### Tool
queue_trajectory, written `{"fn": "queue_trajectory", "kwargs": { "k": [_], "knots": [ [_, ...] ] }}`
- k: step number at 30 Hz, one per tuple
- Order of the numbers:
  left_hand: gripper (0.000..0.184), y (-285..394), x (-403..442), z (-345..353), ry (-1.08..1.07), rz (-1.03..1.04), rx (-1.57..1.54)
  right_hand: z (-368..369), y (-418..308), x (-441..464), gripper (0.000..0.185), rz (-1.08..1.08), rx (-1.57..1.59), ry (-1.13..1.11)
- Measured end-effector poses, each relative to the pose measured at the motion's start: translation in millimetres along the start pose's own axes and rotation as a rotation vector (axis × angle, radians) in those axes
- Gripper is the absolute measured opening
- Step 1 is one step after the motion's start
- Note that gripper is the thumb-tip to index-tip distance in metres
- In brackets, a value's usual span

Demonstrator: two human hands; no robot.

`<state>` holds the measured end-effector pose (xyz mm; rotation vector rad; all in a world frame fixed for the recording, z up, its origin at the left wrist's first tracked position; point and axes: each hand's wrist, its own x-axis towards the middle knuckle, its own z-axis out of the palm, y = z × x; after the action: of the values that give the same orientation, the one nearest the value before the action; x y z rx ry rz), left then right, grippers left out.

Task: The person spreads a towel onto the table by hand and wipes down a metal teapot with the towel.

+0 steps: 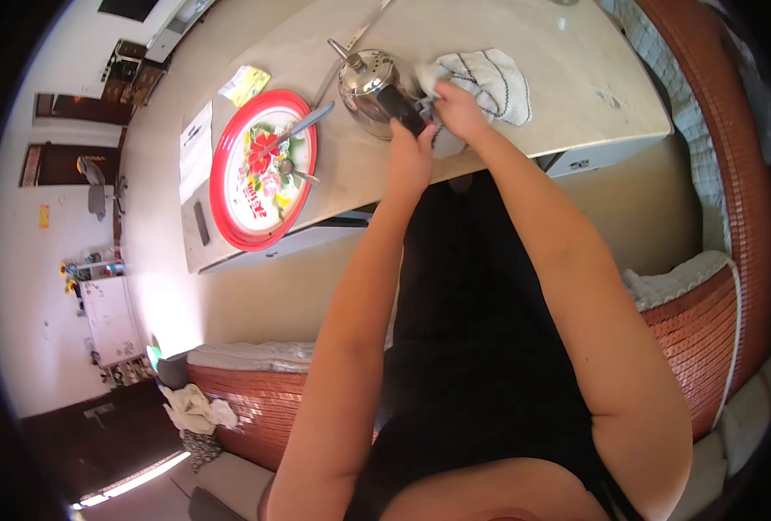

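A shiny metal teapot (370, 80) with a spout and a black handle (400, 108) stands at the table's near side. My left hand (411, 154) is closed round the black handle. Just right of the pot, my right hand (458, 113) grips part of a white cloth (496, 84) with dark stripes; the cloth's other part lies crumpled on the table. To the left, a red-rimmed round tray (220, 178) with a floral pattern bears a knife (301, 126) and a small metal spoon (287, 168).
On the table (568, 100), a yellow packet (245, 86), white paper (197, 152) and a dark slim object (201, 224) lie beside the tray. Drawers (589, 158) sit under the near edge. Woven seats (694, 334) with pale covers flank my body.
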<state>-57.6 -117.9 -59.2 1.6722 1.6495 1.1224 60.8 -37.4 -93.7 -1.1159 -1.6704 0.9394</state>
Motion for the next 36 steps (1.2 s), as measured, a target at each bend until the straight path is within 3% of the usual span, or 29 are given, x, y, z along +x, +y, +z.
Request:
{"fn": "queue_trajectory", "kwargs": {
  "k": [1, 4, 7, 10, 11, 14, 15, 17, 19, 21, 25, 28, 31, 36],
  "knots": [
    [0.034, -2.8, 6.8, 9.1, 0.024, -0.022, -0.034, -5.2, 13.4, -8.5, 0.027, -0.030, -0.150, -0.021],
    [0.042, 8.0, 18.1, 31.6, 0.116, -0.040, -0.070, -19.9, 12.7, -29.9, 0.022, -0.155, -0.127, -0.084],
    [0.051, -11.2, 36.1, 64.4, 0.203, -0.005, -0.102, -38.6, -6.3, -49.9, 0.030, 0.007, -0.271, -0.143],
    [0.060, 3.2, 47.2, 54.1, 0.040, -0.014, -0.114, -30.5, 3.1, -75.0, 0.038, 0.278, 0.223, 0.025],
    [0.050, 14.7, 45.4, 45.2, 0.029, -0.051, -0.098, -28.7, 8.7, -81.8, 0.045, 0.317, 0.311, 0.013],
    [0.033, 13.2, 44.8, 13.1, -0.054, 0.048, 0.137, -16.6, -5.6, -94.8, 0.039, 0.249, 0.401, 0.082],
    [0.018, -13.1, 42.9, 19.1, 0.184, 0.231, 0.075, -14.4, -18.0, -93.3, 0.040, -0.009, 0.293, 0.073],
    [0.021, -25.9, 32.9, -9.5, 0.122, 0.117, -0.084, -6.7, -28.1, -92.1, 0.044, -0.154, -0.034, -0.006],
    [0.031, -16.7, 26.7, -37.8, 0.234, -0.166, -0.002, 1.5, -46.9, -85.4, 0.048, -0.314, -0.313, -0.019],
    [0.042, -23.8, 34.9, -57.4, 0.356, -0.045, 0.092, 12.2, -70.9, -72.7, 0.052, -0.490, -0.542, 0.032],
    [0.057, -36.7, 78.4, -68.0, 0.455, 0.141, 0.060, 36.1, -68.8, -32.1, 0.053, -0.440, -0.687, 0.180],
    [0.051, -32.8, 108.6, -71.8, 0.468, 0.501, 0.287, 44.8, -54.6, -29.8, 0.052, -0.393, -0.929, 0.146],
    [0.043, -13.5, 105.6, -73.8, 0.069, 0.099, -0.274, 46.8, -34.9, -40.4, 0.052, -0.370, -0.947, 0.098],
    [0.039, -0.1, 97.2, -80.2, 0.092, 0.138, -0.147, 47.8, -19.8, -44.7, 0.052, -0.403, -0.917, 0.096]
  ]
}}
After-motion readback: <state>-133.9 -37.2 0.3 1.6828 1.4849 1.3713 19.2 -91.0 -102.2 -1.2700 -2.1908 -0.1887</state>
